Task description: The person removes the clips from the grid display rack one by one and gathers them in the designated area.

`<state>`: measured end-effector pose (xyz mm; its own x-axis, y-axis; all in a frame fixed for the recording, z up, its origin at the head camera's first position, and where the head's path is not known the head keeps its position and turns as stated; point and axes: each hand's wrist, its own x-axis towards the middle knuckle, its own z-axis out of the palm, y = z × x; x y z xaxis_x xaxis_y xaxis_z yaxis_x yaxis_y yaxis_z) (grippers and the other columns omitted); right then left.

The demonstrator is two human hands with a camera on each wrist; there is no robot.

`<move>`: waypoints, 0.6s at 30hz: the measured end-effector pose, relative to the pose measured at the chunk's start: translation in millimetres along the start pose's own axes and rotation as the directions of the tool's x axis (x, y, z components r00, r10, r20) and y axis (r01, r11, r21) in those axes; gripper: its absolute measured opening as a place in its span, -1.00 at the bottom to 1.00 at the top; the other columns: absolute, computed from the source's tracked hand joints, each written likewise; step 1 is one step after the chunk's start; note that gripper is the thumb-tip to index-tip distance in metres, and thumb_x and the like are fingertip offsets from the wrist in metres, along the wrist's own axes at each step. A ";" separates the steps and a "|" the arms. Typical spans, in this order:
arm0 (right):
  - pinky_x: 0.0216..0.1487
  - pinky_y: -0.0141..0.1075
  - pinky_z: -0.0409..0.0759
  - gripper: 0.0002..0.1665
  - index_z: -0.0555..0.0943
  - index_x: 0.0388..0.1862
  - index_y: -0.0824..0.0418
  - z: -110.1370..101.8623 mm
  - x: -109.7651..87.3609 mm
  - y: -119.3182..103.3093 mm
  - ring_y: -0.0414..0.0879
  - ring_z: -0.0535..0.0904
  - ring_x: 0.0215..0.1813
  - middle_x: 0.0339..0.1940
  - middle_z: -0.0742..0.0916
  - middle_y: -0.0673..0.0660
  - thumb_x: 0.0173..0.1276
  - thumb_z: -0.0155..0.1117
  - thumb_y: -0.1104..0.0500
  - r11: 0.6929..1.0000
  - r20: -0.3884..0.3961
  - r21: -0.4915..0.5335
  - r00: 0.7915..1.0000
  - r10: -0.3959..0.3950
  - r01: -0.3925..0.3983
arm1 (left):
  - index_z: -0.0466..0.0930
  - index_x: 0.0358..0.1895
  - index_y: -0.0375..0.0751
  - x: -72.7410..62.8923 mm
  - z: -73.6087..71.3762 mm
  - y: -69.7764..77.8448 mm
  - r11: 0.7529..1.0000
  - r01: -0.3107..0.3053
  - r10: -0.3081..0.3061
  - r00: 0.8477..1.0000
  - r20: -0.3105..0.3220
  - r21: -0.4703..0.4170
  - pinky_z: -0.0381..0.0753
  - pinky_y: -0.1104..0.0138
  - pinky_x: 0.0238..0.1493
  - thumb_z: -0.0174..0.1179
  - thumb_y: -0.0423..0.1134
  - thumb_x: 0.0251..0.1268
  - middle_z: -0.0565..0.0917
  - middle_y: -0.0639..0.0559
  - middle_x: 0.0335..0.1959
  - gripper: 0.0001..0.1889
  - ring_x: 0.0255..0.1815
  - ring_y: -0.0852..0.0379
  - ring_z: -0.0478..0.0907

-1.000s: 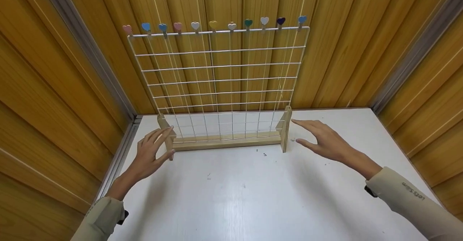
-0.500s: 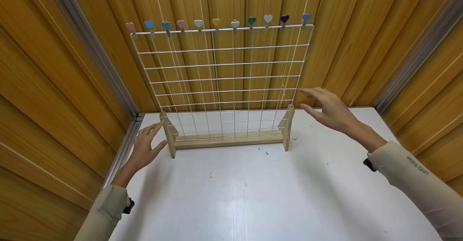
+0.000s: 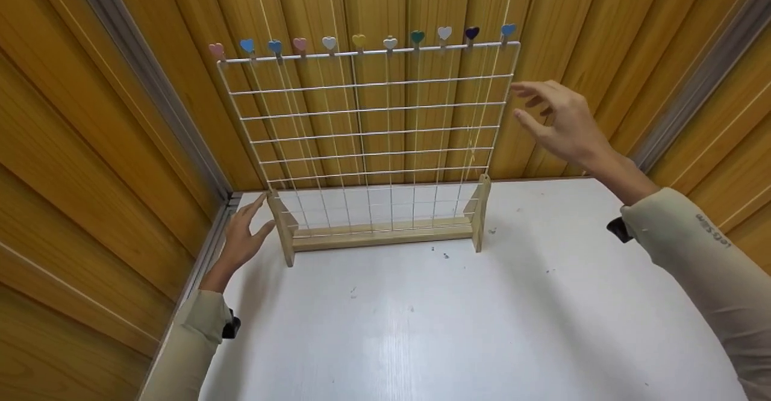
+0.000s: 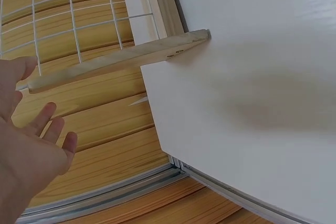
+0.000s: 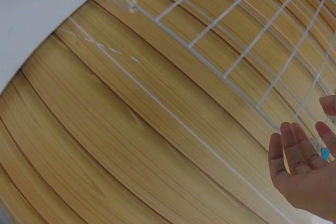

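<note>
A white wire grid rack point(image 3: 388, 112) stands upright in a wooden base point(image 3: 385, 238) on the table. Heart-topped clothespins in several colours line its top bar, among them a yellow one point(image 3: 359, 41) and a blue one point(image 3: 508, 30) at the right corner. My left hand point(image 3: 242, 235) is by the base's left wooden upright point(image 3: 282, 229), fingers relaxed and thumb apart, holding nothing. In the left wrist view that upright point(image 4: 121, 59) lies beside the thumb. My right hand point(image 3: 566, 118) hovers at the grid's upper right edge, fingers loosely bent with nothing in them.
The white table point(image 3: 385, 323) has small dark specks point(image 3: 446, 255) in front of the base. Wood-patterned walls point(image 3: 90, 148) rise at the back and both sides, with metal rails point(image 3: 162, 82) at the corners.
My right hand has risen from beside the right wooden upright to the grid's upper right edge. My left hand has drawn slightly left and up, off the front of the left upright.
</note>
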<state>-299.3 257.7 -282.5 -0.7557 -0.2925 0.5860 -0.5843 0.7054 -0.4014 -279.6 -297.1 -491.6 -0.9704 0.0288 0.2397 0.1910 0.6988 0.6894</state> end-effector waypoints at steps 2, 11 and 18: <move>-0.08 -0.55 0.39 -0.56 0.58 0.33 0.23 -4.1 5.8 -2.7 0.08 0.64 0.05 0.15 0.71 0.30 0.51 0.25 0.24 0.999 -0.031 0.009 0.999 0.034 -0.034 | 0.17 0.60 -0.23 3.4 1.8 -1.7 1.000 -0.005 0.005 1.000 -0.004 -0.022 -0.06 -0.36 0.50 0.16 -0.34 0.50 0.35 -0.47 0.47 -0.33 0.53 -0.43 0.17; -0.06 -0.54 0.48 -0.58 0.60 0.32 0.18 -11.3 41.4 -25.9 -0.40 0.55 -0.04 0.17 0.69 0.25 0.52 0.23 0.18 0.977 -0.116 0.151 0.979 0.168 -0.149 | 0.19 0.59 -0.27 13.9 2.8 -8.9 0.996 -0.003 -0.001 0.999 -0.045 -0.094 0.15 -0.29 0.45 0.13 -0.43 0.49 0.37 -0.46 0.46 -0.35 0.46 -0.42 0.26; 0.03 -0.47 0.48 -0.56 0.58 0.34 0.15 -21.2 59.5 -35.2 -0.17 0.59 0.11 0.20 0.67 0.20 0.53 0.21 0.17 0.968 -0.144 0.159 0.966 0.216 -0.192 | 0.19 0.60 -0.21 23.1 21.1 -9.1 0.981 0.060 -0.074 0.995 -0.071 -0.185 0.26 -0.28 0.39 0.09 -0.43 0.52 0.37 -0.42 0.44 -0.37 0.46 -0.39 0.26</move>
<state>-317.4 229.1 -218.6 -0.8130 -0.0371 0.5810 -0.4675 0.6364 -0.6135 -306.9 -287.7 -506.7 -0.9690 -0.0740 0.2359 0.1565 0.5551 0.8169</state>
